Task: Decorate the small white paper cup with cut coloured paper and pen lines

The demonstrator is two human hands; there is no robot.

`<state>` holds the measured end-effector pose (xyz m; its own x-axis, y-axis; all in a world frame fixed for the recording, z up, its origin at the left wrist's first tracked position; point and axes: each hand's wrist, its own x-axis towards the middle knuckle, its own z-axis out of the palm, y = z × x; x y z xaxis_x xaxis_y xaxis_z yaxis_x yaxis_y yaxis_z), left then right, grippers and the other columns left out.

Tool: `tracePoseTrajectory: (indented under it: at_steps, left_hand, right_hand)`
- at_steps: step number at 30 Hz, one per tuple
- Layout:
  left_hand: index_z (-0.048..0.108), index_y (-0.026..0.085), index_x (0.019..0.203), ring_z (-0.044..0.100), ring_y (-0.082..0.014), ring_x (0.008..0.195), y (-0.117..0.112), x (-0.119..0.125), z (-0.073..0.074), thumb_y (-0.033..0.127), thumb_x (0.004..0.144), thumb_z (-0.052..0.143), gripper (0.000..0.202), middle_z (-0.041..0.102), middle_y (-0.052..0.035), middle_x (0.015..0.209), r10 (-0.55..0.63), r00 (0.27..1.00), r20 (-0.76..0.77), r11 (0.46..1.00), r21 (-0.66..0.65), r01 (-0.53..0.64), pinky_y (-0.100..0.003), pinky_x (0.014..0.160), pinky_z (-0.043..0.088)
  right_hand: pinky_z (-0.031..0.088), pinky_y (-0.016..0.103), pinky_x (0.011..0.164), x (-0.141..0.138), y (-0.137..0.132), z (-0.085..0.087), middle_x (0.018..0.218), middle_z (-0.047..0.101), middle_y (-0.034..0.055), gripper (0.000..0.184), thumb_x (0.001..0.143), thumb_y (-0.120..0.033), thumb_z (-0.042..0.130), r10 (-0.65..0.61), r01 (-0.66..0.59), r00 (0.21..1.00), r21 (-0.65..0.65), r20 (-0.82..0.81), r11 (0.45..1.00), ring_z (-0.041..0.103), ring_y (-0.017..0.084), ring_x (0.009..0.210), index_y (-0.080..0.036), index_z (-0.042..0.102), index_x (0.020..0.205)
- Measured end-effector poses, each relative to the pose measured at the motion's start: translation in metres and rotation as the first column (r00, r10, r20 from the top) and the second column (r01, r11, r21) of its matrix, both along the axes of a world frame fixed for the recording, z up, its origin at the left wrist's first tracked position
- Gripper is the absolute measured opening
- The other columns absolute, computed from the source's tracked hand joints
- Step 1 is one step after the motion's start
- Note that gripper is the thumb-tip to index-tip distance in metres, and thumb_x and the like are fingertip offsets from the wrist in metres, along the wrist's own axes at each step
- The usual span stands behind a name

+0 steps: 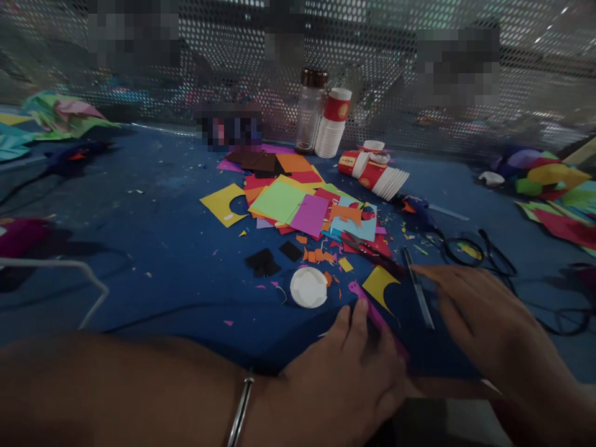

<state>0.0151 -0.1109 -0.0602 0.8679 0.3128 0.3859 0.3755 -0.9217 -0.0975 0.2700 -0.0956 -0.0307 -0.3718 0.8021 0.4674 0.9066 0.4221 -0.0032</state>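
My left hand (349, 366) lies low on the blue table, a metal bangle on its wrist. Its fingers are stretched out and a little apart, resting on and beside a purple paper strip (371, 308) with a rounded end that bears small drawn dots. Part of the strip is hidden beneath the hand. Just right of a pen (419, 288), my right hand (488, 316) has its fingers extended and thumb apart, with nothing visible in its grasp. Its fingertips are close to the pen and the dark handles of scissors (372, 247); whether they touch, I cannot tell.
A white round disc (308, 287), yellow paper offcut (380, 287) and black paper pieces (263, 262) lie ahead. Beyond are stacked coloured sheets (279, 202), tipped paper cups (372, 174), a clear bottle (310, 118) and a glue gun (419, 211) with a looping cable.
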Motion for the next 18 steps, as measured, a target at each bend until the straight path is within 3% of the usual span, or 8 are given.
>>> tracePoseTrajectory:
  at_steps: [4, 11, 18]
  left_hand:
    - [0.073, 0.027, 0.131, 0.060, -0.0422, 0.131, -0.001, -0.002, 0.007, 0.036, 0.099, 0.054, 0.039, 0.068, -0.0064, 0.136, -0.016, 0.999, -0.036, 1.000, -0.013, 0.015, -0.053, 0.105, 0.048]
    - [0.071, 0.024, 0.133, 0.062, -0.0397, 0.128, -0.002, -0.003, 0.006, 0.031, 0.102, 0.046, 0.041, 0.069, -0.0094, 0.136, 0.003, 0.999, -0.035, 1.000, 0.030, -0.002, -0.052, 0.104, 0.048]
    - [0.068, 0.023, 0.137, 0.060, -0.0314, 0.128, -0.001, -0.005, -0.001, 0.030, 0.105, 0.041, 0.042, 0.069, -0.0034, 0.137, -0.009, 1.000, 0.017, 0.997, 0.070, 0.008, -0.045, 0.108, 0.042]
  right_hand:
    - [0.056, 0.040, 0.085, -0.026, 0.004, 0.017, 0.105, 0.078, 0.0093, 0.025, 0.100, -0.019, 0.052, 0.114, -0.118, 0.992, -0.079, -0.056, 0.990, 0.073, 0.026, 0.096, -0.022, 0.069, 0.118]
    - [0.055, 0.044, 0.085, -0.058, 0.038, 0.026, 0.100, 0.076, 0.0102, 0.024, 0.100, -0.026, 0.051, 0.288, -0.299, 0.954, -0.374, -0.085, 0.878, 0.068, 0.027, 0.096, -0.018, 0.072, 0.106]
    - [0.052, 0.041, 0.080, -0.063, 0.050, 0.029, 0.095, 0.069, 0.0102, 0.017, 0.095, -0.028, 0.054, 0.239, -0.261, 0.965, -0.544, -0.112, 0.798, 0.064, 0.026, 0.091, -0.018, 0.068, 0.092]
